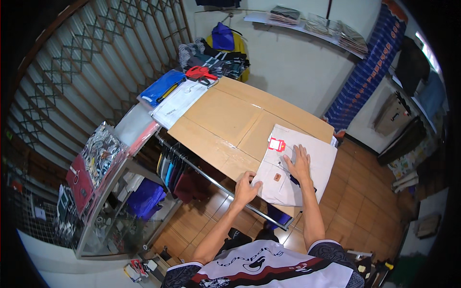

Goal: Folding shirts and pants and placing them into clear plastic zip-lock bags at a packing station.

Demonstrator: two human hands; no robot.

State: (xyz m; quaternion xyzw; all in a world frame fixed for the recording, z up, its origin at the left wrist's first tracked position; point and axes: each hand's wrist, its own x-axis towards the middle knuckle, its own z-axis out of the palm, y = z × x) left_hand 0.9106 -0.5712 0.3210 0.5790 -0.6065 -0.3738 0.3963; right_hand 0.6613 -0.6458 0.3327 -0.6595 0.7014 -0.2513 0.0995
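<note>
A light beige folded garment (319, 165) lies flat on the cardboard-covered table, at its near right end. It carries a red and white paper tag (276, 144) and a small brown patch (277, 177). My right hand (299, 165) rests on the cloth with its fingers stretched and spread. Its wrist bears a dark band. At the garment's left edge, my left hand (246, 187) has curled fingers, with the thumb against the cloth's border. The underside of that grip is hidden.
The cardboard sheet (221, 115) covers the table, with red-handled scissors (200, 73) and a blue packet (165, 87) at its far left. Below runs a metal rail (206, 176) with hanging clothes. A glass cabinet (120, 235) stands left; a blue patterned roll (365, 72) leans at right.
</note>
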